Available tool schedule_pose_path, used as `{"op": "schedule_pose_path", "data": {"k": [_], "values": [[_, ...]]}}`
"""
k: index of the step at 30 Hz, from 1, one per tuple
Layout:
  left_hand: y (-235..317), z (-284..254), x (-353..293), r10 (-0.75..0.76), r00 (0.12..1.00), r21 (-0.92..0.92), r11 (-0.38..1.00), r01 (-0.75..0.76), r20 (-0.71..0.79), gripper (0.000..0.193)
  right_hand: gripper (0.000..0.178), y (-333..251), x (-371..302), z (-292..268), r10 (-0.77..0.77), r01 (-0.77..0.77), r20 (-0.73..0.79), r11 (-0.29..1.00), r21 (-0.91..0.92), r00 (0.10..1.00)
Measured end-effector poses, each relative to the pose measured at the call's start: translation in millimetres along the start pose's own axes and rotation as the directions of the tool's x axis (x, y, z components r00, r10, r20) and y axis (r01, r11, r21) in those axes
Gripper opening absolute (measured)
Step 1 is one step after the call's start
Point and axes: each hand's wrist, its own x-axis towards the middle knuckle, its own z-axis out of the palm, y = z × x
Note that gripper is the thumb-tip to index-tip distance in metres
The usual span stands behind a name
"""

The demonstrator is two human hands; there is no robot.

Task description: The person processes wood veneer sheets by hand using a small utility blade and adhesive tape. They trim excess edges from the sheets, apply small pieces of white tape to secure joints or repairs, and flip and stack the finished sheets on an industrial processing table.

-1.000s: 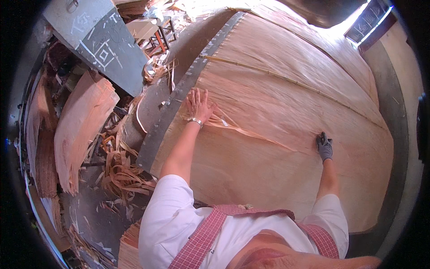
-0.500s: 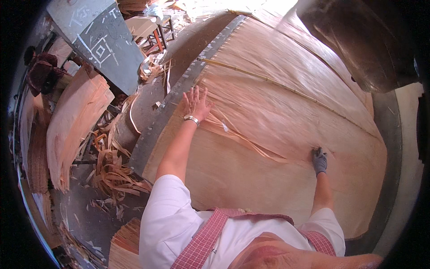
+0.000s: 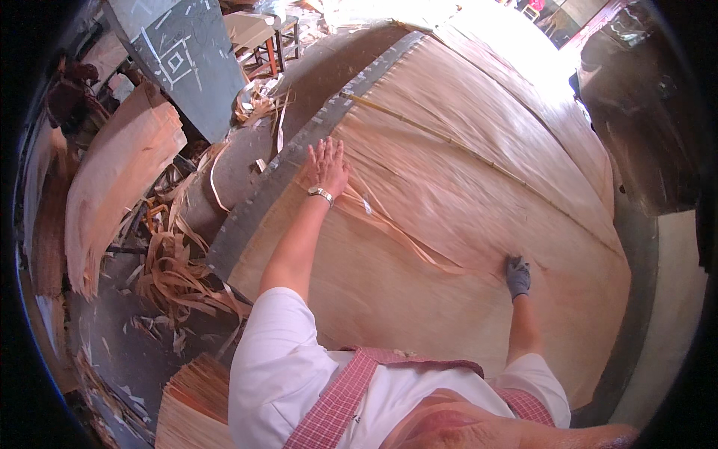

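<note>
"What lies nearest the body?"

"The pale veneer sheet (image 3: 419, 314), bare along the near side of the worktop (image 3: 258, 213). Beyond it comes the gloved right hand (image 3: 517, 277), toward the right edge, at the near margin of the reddish veneer sheet (image 3: 464, 194). Its fingers look curled; I can't tell whether they pinch anything."

"And leftward?"

"Loose veneer strips (image 3: 404, 238) run slantwise along that margin, from near the left hand (image 3: 327, 168) toward the right one. The bare left hand seems to lie flat just inside the worktop's left edge, fingers stretched out, nearly together, gripping nothing I can see."

"Which step is this?"

"I'd judge it to be laying the reddish sheet straight over the pale one: one hand steadying, the other working its margin."

"What does the next move call for?"

"Probably light, even tension between the hands, and clearing or aligning those strips without splitting the sheet further."

"Anything farther off?"

"A thin rod (image 3: 449, 140) across the reddish sheet, from the left edge to near the right."
</note>
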Motion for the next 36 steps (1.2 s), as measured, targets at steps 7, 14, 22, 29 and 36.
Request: {"op": "schedule_pose_path", "data": {"k": [7, 14, 22, 29, 36], "values": [[-7, -4, -21, 0.037, 0.993, 0.000, 0.999, -0.038, -0.116, 0.048, 0.052, -22, -4, -16, 0.017, -0.019, 0.056, 0.999, 0.028, 0.998], [-18, -13, -23, 0.052, 0.981, -0.030, 0.998, -0.059, -0.185, 0.049, 0.053, -17, -1, -6, -0.022, 0.020, 0.029, 0.999, 0.048, 0.999], [-25, 0, -12, 0.189, 0.966, -0.138, 0.967, -0.215, -0.175, 0.054, 0.044, 36, 16, -29, -0.182, 0.164, -0.100, 0.972, -0.167, 0.978], [-67, -44, 5, 0.291, 0.946, -0.088, 0.956, -0.281, 0.142, 0.084, 0.035, -270, 25, -98, -0.689, 0.740, -0.293, 0.543, 0.397, 0.663], [-90, -36, 31, 0.424, 0.883, -0.205, 0.900, -0.385, 0.202, 0.100, 0.030, -513, 2, -94, -0.927, 0.864, -0.020, 0.343, 0.369, 0.376]]}}
